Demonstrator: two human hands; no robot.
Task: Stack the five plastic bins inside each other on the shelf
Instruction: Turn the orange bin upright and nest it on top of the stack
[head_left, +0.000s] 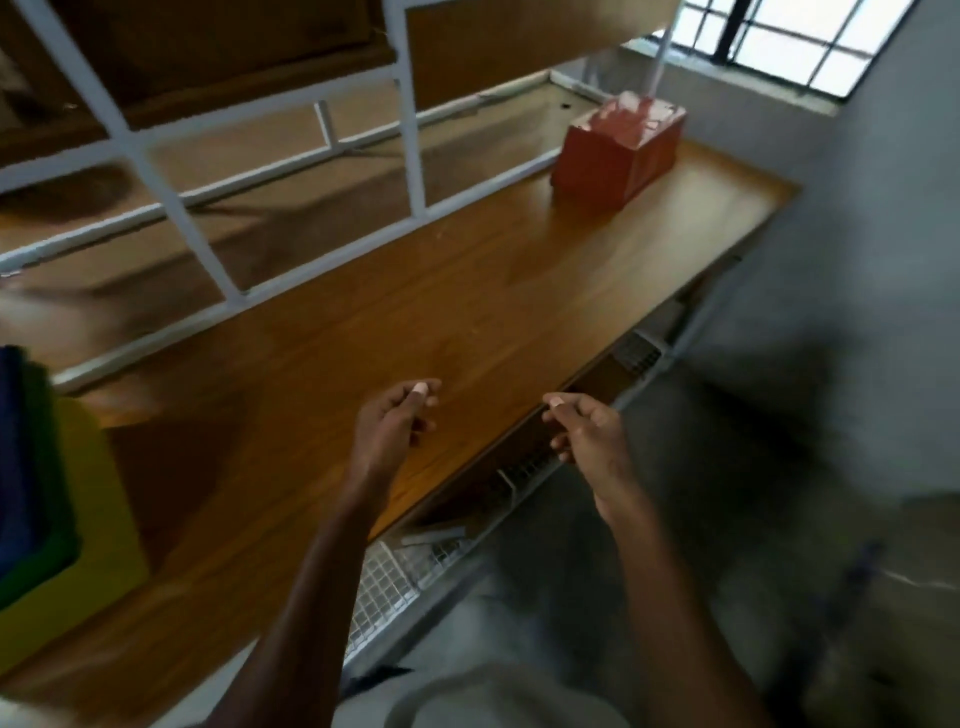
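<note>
Judging feel: red bin looks like thin moulded plastic, prob. light & stiff, walls w/ a bit of flex; smooth so maybe slick. Not fragile by the look of it.
Red bin pos: far right end of the shelf, standing alone, well apart from both hands. Top is blurred & pale, can't tell if it's mouth-up or what's in/on it.
Nested stack: at left frame edge, yellow bin outermost, green bin inside it, blue bin inside that. Mostly cropped; can't tell if more sit within.
Where to hold: my guess, take red bin by its two short sides near the rim, one hand each, or one hand over the rim edge. Tapered walls should slide into the stack easily; may jam if pushed hard.
Left hand grip: left hand hovers over the shelf's front part, fingers loosely curled, thumb up, nothing held.
Right hand grip: right hand hovers at the shelf's front edge, fingers loosely curled too, holds nothing.
Progress est.: red bin not yet nested; at least 3 look nested.
Labels/writing: none legible. No brand seen on bins or shelf; frame too blurred for small print.
Surrounds: white frame behind the shelf; window top right.
</note>
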